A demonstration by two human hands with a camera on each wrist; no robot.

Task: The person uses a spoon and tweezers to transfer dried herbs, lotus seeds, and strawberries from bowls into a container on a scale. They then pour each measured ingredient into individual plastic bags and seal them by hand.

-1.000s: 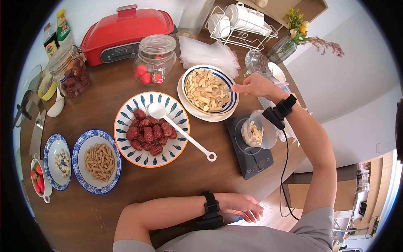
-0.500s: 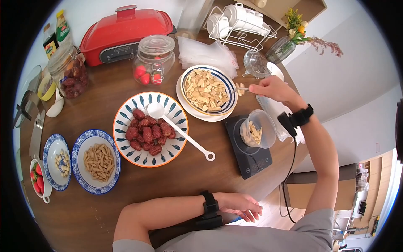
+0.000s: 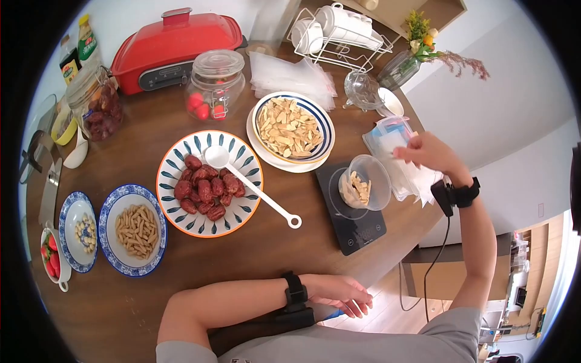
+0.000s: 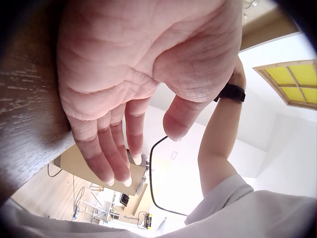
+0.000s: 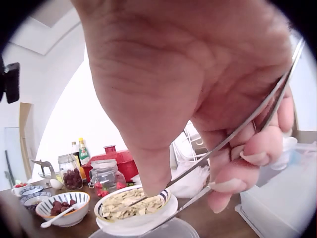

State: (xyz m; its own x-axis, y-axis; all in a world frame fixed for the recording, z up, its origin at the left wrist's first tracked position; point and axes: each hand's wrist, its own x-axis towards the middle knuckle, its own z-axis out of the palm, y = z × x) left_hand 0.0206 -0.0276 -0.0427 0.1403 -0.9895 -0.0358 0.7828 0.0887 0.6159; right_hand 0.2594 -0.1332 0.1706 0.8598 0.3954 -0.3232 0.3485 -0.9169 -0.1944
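Note:
My right hand is above and to the right of a clear plastic cup that holds some pale slices. In the right wrist view, metal tweezers are pinched between its thumb and fingers; whether their tips hold anything, I cannot tell. The cup stands on a black scale. Left of the cup, a blue-rimmed bowl full of slices rests on a white plate. My left hand hangs relaxed and empty at the table's front edge, its palm filling the left wrist view.
Red dates and a white spoon lie in a patterned bowl. Smaller dishes stand at the left. Glass jars, a red cooker and a cup rack line the back; plastic boxes lie right of the scale.
My right hand has moved from the bowl of slices rightward and towards the cup. Half a second ago the tweezers held some slices beside the bowl. The left hand has stayed at the table edge.

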